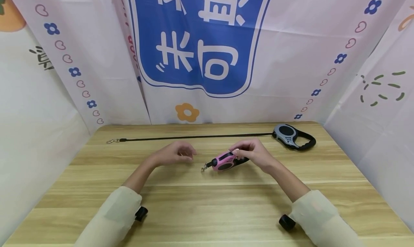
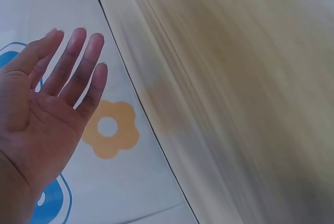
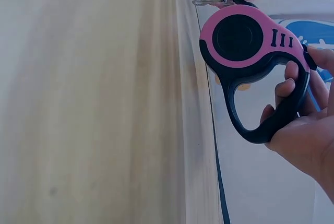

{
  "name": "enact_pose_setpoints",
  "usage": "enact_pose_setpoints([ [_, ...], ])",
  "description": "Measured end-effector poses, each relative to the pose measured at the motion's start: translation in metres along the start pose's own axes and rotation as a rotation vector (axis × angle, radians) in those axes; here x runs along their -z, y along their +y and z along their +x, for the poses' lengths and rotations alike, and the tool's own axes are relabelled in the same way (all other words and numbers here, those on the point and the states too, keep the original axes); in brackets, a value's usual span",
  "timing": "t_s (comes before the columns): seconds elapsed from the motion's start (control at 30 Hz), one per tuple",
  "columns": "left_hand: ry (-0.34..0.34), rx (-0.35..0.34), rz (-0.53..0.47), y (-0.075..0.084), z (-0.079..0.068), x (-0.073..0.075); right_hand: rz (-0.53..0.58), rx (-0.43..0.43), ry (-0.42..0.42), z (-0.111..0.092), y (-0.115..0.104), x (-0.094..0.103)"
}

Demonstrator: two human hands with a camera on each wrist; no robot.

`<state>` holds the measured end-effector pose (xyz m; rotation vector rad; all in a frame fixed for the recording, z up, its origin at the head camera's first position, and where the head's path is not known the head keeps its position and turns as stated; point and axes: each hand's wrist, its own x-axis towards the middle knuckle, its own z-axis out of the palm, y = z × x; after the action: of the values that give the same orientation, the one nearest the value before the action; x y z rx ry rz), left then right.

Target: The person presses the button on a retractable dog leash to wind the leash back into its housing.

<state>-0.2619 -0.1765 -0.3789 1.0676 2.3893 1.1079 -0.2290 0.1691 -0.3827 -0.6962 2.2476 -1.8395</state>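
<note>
Two retractable leashes, pink one [image 1: 225, 161] gripped by right hand [image 1: 255, 154] fingers, grey one [image 1: 292, 136] apart, left hand [image 1: 176, 153] fingers relaxed.

You sit at a makeshift recording booth rather than a home or shop: a pale wooden desk [image 1: 207, 204] is walled in on three sides by hanging printed cloth backdrops [image 1: 291, 60]. The back sheet carries a large blue panel [image 1: 197, 38] with white Chinese characters, an orange flower [image 1: 187, 112] below it, and strings of small blue flowers and pink hearts [image 1: 69, 60] along the edges. The side sheets [image 1: 381, 96] close off the room beyond. Two retractable dog leashes, one grey [image 1: 292, 136], one pink [image 1: 224, 161], are the only props.
</note>
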Motion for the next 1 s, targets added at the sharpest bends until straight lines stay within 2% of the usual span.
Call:
enact_pose_setpoints([
  [0.33,0.022,0.027,-0.016,-0.011,-0.019,0.009,-0.014,-0.007,-0.032,-0.014,0.001,-0.003],
  [0.8,0.038,0.022,-0.013,-0.015,-0.032,0.016,-0.006,0.024,-0.07,-0.025,-0.001,-0.006],
  [1.0,0.038,0.054,-0.02,-0.014,-0.036,0.017,-0.001,0.048,-0.095,-0.03,0.001,-0.011],
])
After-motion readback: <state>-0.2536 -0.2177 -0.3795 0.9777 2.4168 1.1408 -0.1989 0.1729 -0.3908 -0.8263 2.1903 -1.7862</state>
